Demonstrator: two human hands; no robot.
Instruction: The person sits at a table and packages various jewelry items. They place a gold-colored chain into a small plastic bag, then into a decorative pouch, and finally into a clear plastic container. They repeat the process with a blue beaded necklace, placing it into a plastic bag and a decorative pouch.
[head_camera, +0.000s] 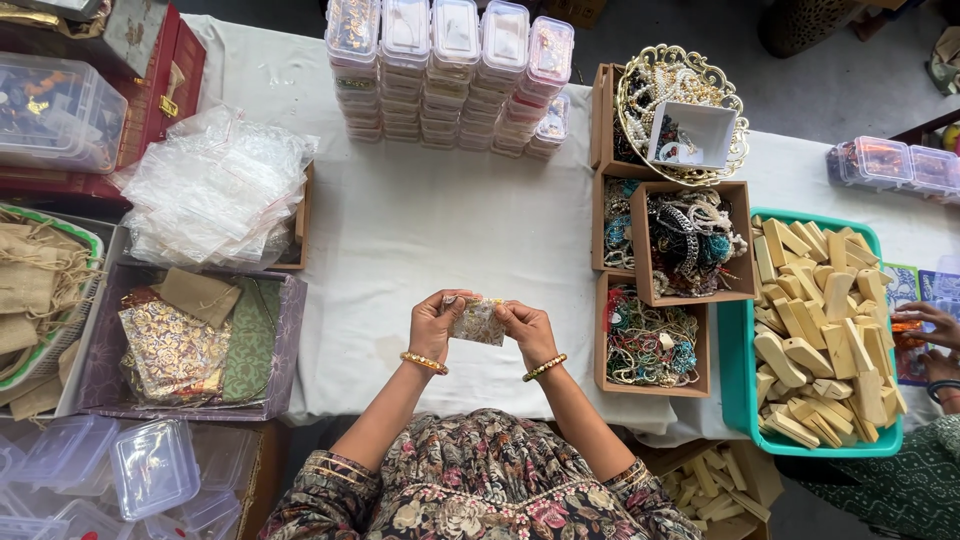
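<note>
While pinched between both hands | patterned pouch (477, 320) | left hand (434, 325) and right hand (525, 330) grip its ends

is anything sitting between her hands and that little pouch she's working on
Nothing visible does. The left hand and right hand each already have a grip on the small patterned pouch, one at each end, held above the white tablecloth.

white-clothed table (450, 230) bears stacked clear boxes (450, 70), brown trays (655, 290).

Pouch (477, 321) between both hands, bead boxes (652, 345) to its right
</note>
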